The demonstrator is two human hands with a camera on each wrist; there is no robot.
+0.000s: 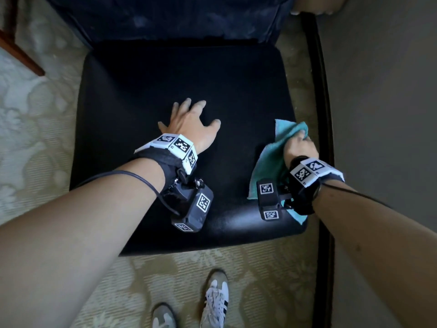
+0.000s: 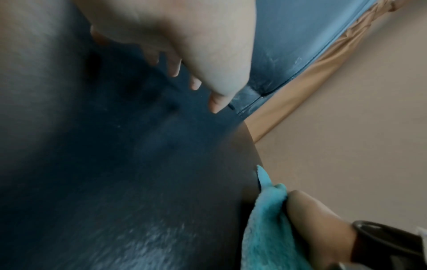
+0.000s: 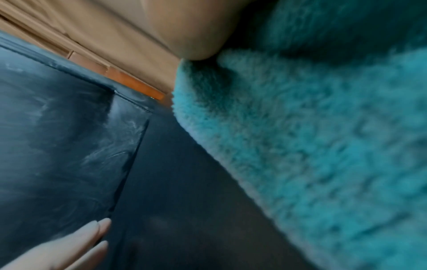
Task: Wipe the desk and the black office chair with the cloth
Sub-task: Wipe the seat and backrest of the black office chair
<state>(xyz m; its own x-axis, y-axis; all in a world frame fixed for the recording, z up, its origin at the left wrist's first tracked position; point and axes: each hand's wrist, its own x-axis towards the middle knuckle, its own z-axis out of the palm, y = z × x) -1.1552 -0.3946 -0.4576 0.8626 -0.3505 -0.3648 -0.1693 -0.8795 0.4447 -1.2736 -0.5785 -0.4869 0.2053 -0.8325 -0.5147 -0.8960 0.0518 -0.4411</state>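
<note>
The black office chair's seat [image 1: 165,79] fills the middle of the head view, its backrest [image 1: 165,17] at the top. My left hand [image 1: 189,121] rests on the seat's centre with fingers spread. My right hand [image 1: 299,147] grips a bunched teal cloth [image 1: 269,162] at the seat's right edge, the cloth lying on the seat. In the left wrist view my left hand [image 2: 184,54] hovers over the seat [image 2: 115,164], with the cloth [image 2: 265,228] at lower right. The right wrist view is mostly cloth [image 3: 312,146] under my thumb [image 3: 196,36], beside the seat [image 3: 184,201].
Patterned beige carpet [image 1: 35,162] surrounds the chair. A black frame bar [image 1: 324,114] runs along the right side next to a grey surface [image 1: 390,91]. A brown wooden leg [image 1: 19,53] stands at upper left. My shoes [image 1: 212,301] are just below the seat's front edge.
</note>
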